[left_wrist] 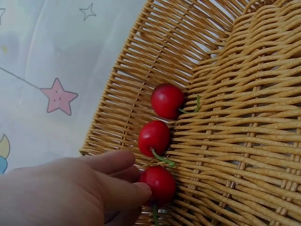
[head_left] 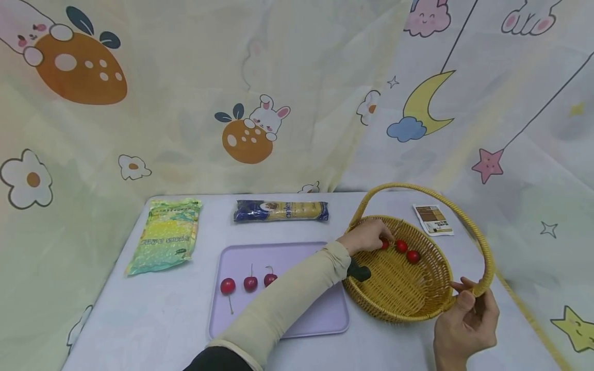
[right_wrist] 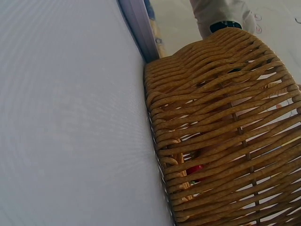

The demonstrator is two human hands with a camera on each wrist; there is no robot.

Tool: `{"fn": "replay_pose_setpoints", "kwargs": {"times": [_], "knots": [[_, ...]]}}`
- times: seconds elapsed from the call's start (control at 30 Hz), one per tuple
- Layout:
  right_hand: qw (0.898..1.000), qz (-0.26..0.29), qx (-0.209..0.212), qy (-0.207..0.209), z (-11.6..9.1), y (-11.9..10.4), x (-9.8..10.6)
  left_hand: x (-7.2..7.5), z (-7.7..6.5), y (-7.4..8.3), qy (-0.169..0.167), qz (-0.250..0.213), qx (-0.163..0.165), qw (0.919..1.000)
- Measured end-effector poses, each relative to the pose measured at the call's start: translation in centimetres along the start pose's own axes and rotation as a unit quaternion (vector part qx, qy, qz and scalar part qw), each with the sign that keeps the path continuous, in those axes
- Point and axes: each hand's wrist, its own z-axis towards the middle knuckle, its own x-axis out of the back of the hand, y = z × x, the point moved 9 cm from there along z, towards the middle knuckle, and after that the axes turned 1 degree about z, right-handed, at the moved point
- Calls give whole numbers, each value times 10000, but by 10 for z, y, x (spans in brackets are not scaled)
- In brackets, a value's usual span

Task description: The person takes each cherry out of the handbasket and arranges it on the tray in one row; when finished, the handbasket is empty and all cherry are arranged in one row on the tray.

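Left hand (head_left: 365, 237) pinches a cherry (left_wrist: 162, 183) inside the wicker basket (head_left: 390, 296), right hand (head_left: 466, 324) grips its side; likely placing, which next calls for a gentle release

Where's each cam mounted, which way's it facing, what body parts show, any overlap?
Head: on the person's head, facing forward and down at the table; left hand, left sleeve and right hand show.
Left wrist: on that wrist, facing into the basket at three cherries; left hand shows at lower left.
Right wrist: on that wrist, facing the basket's outer wall; no right hand, left sleeve at top.
Shared: head and left wrist both show those three cherries.
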Motion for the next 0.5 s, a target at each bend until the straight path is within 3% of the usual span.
{"fn": "replay_pose_setpoints", "kwargs": {"times": [0.23, 0.5], "knots": [[9996, -255, -35, -127, -1, 4, 0, -2, 1, -2, 13, 102, 74, 9999], [9998, -129, -20, -117, 0, 0, -2, -3, 1, -5, 24, 102, 224, 9997]]}}
